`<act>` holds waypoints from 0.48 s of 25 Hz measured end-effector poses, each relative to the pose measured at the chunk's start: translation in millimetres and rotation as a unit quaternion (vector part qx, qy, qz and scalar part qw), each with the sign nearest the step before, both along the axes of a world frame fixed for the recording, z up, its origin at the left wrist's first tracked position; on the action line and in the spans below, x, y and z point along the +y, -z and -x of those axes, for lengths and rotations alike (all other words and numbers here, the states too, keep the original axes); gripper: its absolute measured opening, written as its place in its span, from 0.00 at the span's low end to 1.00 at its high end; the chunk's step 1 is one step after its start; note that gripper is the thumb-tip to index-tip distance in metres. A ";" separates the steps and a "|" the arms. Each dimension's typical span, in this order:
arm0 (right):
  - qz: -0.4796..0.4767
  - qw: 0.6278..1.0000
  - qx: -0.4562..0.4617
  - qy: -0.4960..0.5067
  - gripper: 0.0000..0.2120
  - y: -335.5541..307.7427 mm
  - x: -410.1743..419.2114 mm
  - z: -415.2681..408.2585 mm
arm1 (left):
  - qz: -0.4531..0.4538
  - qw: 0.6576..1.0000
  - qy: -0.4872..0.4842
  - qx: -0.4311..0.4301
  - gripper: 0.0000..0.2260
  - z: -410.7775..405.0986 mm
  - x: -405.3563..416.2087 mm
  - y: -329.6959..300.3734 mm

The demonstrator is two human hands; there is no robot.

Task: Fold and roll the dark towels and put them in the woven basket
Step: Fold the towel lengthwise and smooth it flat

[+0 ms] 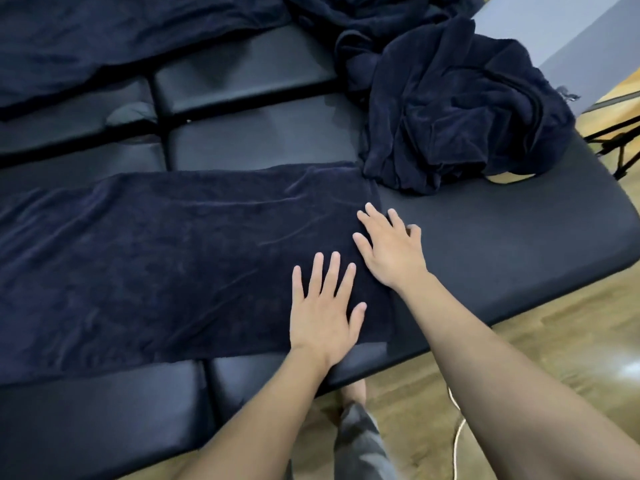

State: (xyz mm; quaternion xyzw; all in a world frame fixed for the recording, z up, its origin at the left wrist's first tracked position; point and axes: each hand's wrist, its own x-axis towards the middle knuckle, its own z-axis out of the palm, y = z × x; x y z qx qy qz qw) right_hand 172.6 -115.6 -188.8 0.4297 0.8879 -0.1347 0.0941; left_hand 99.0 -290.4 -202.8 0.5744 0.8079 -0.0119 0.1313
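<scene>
Two hands: both yours, flat, fingers spread, gripping nothing.
Left hand [323, 308]: palm down on the folded towel [180, 258], near its right end.
Right hand [389, 247]: just beside it, fingers on the towel's right edge, thumb over the tabletop [502, 244].
Folded towel: a long strip across the black padded tabletop.
Towel heap [450, 109]: crumpled, beyond the strip's right end.
Far towel [114, 39]: spread at upper left.

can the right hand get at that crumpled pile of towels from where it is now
Probably yes. The right hand lies flat at the end of the folded towel, and only bare black padding lies between it and the crumpled pile beyond.
</scene>
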 end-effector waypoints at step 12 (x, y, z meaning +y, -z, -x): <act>-0.024 0.980 0.006 -0.197 0.24 -15.1 45.6 83.2 | 0.058 0.993 -0.102 -0.011 0.40 -61.0 15.7 -6.1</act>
